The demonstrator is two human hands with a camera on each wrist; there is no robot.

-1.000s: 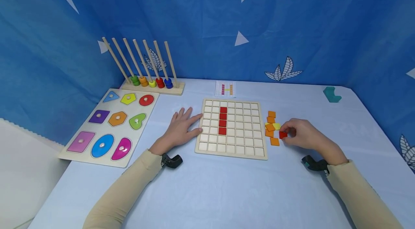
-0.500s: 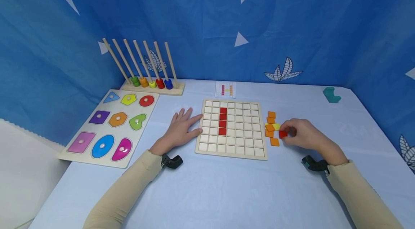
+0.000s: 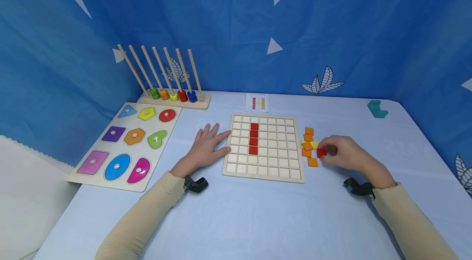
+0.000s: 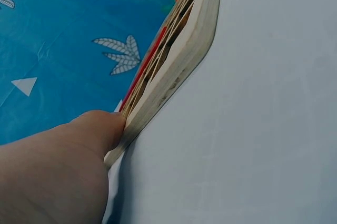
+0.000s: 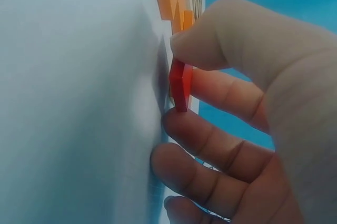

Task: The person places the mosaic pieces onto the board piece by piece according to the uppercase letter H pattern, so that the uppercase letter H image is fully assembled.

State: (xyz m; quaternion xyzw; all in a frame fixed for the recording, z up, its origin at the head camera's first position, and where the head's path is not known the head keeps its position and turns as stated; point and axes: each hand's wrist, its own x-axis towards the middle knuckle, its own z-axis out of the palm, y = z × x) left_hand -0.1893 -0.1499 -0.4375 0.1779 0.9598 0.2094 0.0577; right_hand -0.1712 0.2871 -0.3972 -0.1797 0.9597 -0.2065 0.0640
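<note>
My right hand [image 3: 341,152] pinches a red square tile [image 5: 180,84] between thumb and fingers, just above the table at the right of the board. Beside it lie several orange tiles [image 3: 312,162] and a yellow tile [image 3: 314,144], some overlapping. The wooden grid board [image 3: 273,179] lies flat in the middle, with a column of red tiles [image 3: 253,141] set in its cells. At the board's left edge rests my left hand [image 3: 204,147], its fingers spread and its thumb and index finger touching the frame. The left wrist view shows the thumb [image 4: 102,129] against that edge.
A small printed pattern card [image 3: 256,103] lies behind the board. On the left are a shape puzzle board [image 3: 141,145] with knobbed pieces and a peg stand [image 3: 199,103] with coloured beads. A teal piece [image 3: 377,109] lies at the far right. Blue curtains back the table.
The red tile in my right hand has tilted slightly while the hand stays by the loose tiles. My left hand keeps its place on the board's edge.
</note>
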